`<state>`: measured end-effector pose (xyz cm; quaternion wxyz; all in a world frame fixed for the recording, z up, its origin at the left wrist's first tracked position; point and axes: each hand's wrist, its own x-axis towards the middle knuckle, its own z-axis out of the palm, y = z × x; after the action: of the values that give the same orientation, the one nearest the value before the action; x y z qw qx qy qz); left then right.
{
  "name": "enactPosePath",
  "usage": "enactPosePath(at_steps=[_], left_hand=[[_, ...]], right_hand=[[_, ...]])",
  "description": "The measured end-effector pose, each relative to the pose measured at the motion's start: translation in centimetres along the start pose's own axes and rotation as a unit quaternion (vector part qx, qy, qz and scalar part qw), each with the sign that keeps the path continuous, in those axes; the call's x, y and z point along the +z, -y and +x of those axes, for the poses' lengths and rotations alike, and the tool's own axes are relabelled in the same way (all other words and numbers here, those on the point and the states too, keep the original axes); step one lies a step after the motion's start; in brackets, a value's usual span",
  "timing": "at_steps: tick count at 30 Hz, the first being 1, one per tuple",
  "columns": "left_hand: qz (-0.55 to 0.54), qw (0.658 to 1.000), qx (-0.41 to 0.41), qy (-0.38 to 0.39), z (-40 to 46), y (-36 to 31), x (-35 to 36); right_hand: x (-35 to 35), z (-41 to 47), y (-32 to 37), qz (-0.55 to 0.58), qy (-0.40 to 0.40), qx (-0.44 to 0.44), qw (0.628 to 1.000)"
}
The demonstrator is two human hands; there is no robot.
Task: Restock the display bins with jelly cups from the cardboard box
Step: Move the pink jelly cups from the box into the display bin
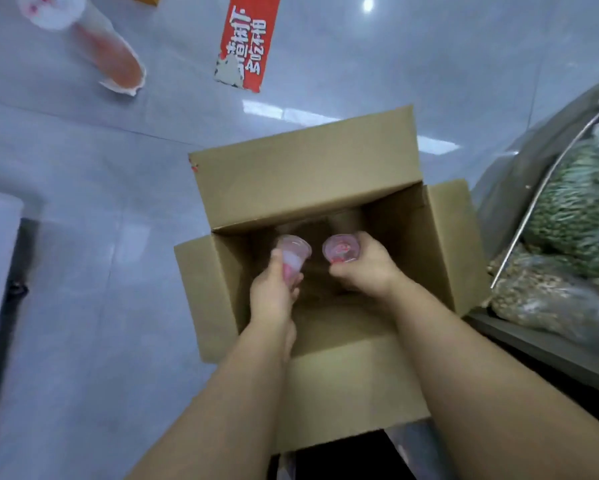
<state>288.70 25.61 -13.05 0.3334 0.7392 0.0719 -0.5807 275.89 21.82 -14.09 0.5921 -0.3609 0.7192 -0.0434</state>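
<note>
- Left hand (273,289) grips a pink jelly cup (292,259) inside the open cardboard box (301,174).
- Right hand (367,268) clasps a second jelly cup (341,249), lid facing up, beside the first.

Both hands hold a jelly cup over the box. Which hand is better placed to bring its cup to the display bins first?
Probably the right hand: its jelly cup is nearest the bins at the right edge.

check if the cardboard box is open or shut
Open. The cardboard box has all its flaps folded outward, and both the left hand and right hand reach inside it, each holding a jelly cup.
</note>
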Motion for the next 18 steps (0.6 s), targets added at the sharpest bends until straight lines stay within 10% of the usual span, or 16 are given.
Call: enactPosePath(at_steps=[9, 18], left_hand=[[0.139, 0.904, 0.232, 0.331, -30.3, -14.5, -4.0], [0.266, 0.673, 0.45, 0.523, -57.0, -20.6, 0.2]], right_hand=[[-10.8, -31.6, 13.9, 0.3, -0.163, -0.193, 0.92], [-20.6, -57.6, 18.3, 0.346, -0.293, -0.311, 0.835]])
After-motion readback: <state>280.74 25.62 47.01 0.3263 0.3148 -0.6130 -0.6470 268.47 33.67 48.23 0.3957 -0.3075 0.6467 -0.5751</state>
